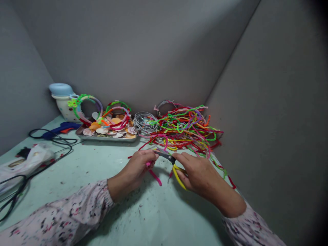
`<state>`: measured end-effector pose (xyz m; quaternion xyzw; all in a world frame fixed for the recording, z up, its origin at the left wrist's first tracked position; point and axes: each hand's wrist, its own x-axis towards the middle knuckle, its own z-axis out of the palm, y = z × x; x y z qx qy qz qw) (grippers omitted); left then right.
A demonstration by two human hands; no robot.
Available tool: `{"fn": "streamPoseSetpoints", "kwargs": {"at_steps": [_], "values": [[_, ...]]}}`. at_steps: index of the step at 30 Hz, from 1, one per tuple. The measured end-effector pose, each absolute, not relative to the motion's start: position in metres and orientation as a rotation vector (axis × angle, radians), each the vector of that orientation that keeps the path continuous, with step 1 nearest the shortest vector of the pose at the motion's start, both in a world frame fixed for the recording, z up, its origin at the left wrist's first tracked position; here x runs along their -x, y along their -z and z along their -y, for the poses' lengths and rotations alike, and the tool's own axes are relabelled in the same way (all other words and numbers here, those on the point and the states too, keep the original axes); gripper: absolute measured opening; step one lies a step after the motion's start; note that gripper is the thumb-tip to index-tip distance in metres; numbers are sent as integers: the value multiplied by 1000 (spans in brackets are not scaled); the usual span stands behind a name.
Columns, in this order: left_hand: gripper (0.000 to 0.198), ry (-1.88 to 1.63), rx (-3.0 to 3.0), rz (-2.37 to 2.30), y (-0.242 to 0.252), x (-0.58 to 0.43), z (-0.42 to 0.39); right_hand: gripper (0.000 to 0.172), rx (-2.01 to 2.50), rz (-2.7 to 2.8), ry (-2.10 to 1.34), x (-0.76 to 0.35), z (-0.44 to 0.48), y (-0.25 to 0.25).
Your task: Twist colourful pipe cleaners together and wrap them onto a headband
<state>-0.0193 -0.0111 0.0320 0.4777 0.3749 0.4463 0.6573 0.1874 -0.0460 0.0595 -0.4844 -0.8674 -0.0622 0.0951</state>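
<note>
Pinched in my left hand [139,167] is a pink pipe cleaner [155,177], its fuzzy end hanging below the fingers. My right hand [198,171] grips yellow-handled scissors [179,177], with fingers around the handles. The dark blades point left and reach the fingertips of my left hand; whether they touch the pipe cleaner is hidden. A short reddish scrap [170,175] lies on the table just left of the scissor handles. Behind both hands spreads a tangled pile of colourful pipe cleaners [187,126].
A metal tray [110,138] holds shells and pipe-cleaner rings. Coiled silver wire [146,122] lies beside it. At left are a blue-lidded cup [65,104], a blue glue gun [60,129], a black cord [67,153] and a white plastic bag [38,159]. Grey walls [133,44] enclose the table [87,167].
</note>
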Motion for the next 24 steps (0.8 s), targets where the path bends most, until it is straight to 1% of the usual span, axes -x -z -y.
{"fn": "streamPoseSetpoints", "kwargs": {"at_steps": [9,18,24], "values": [[17,-1015,-1137,-891,-35,19,12,38,1441,2572,128,-187,46,-62],[17,-1014,-1182,-924,-34,20,12,33,1427,2552,-15,-188,46,-62],[20,-999,-1139,-934,-36,18,14,39,1466,2516,14,-186,46,-61]]}}
